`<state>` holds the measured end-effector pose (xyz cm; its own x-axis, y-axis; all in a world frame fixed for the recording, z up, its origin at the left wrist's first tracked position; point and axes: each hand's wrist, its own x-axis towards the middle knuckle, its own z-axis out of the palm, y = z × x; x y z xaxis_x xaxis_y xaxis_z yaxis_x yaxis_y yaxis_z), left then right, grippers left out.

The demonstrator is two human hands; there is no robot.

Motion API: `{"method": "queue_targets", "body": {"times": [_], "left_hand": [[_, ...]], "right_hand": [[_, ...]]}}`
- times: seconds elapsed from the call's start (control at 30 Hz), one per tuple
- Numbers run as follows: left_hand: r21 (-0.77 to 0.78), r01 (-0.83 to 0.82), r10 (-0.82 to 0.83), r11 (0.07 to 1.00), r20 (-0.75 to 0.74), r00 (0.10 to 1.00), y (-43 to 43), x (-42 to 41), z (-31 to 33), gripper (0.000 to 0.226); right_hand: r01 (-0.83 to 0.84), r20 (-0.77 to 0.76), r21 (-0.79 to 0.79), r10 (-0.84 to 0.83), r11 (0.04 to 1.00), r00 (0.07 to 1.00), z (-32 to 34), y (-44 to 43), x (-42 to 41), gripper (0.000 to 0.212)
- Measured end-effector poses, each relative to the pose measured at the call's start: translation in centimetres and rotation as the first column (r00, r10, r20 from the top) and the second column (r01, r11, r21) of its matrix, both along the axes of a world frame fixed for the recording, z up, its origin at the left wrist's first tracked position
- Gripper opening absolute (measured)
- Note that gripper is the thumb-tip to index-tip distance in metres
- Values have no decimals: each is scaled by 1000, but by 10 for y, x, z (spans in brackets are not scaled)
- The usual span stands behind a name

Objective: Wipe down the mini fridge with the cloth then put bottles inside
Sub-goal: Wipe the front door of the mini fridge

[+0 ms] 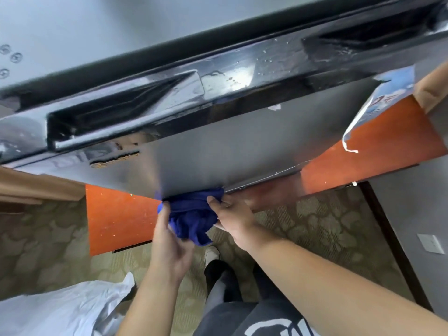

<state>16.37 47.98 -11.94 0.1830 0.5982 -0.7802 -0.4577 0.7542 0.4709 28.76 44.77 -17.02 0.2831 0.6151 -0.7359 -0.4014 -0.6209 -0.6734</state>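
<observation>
From my seat, starting at the left of the view, white sheeting (65, 309) lies crumpled over the patterned carpet (46, 246), and an orange cabinet panel (114, 221) stands behind it under the mini fridge (218, 156). The left hand (169, 248) comes next, its fingers (163, 215) clenched on the bunched blue cloth (191, 219) from the left side. The cloth is pressed against the bottom edge of the fridge's grey door, in the middle of the frame, and the right hand (232, 219) grips it from the other side, fingers curled into the folds. I judge that I am in the wiping step, at the door's lower rim. Higher up, the glossy black top trim (242, 71) shows water droplets, so the next move calls for carrying the cloth up there. Further right hangs a peeling label (378, 98). I see no bottles in view.
</observation>
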Motion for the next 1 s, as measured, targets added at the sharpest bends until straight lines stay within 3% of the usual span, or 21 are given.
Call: {"method": "queue_targets", "body": {"times": [0.07, 0.13, 0.27, 0.4, 0.5, 0.7, 1.0], "left_hand": [[-11, 73, -73, 997, -85, 994, 1, 25, -10, 39], [-67, 95, -103, 993, -116, 988, -1, 57, -26, 38], [-154, 200, -215, 967, -81, 973, -17, 139, -48, 37], [-134, 323, -325, 937, 8, 946, -38, 214, -53, 27], [-114, 324, -319, 939, 66, 946, -46, 245, -60, 27], [-158, 245, -235, 957, 78, 969, -40, 224, -77, 34], [-154, 44, -44, 987, 5, 999, -13, 92, -85, 37]], "right_hand": [[73, -8, -1, -73, 997, 997, 7, -8, 20, 11], [189, -15, -13, -189, 982, 982, 7, -19, 49, 12], [375, 101, 21, -375, 927, 922, 2, -51, 122, 5], [469, 168, 102, -480, 877, 861, 3, -81, 187, 40], [524, 166, 124, -539, 842, 826, 12, -93, 216, 41], [401, 87, 87, -408, 912, 909, 8, -82, 205, 31], [186, 66, 59, -190, 981, 980, -9, -39, 88, 20]]}}
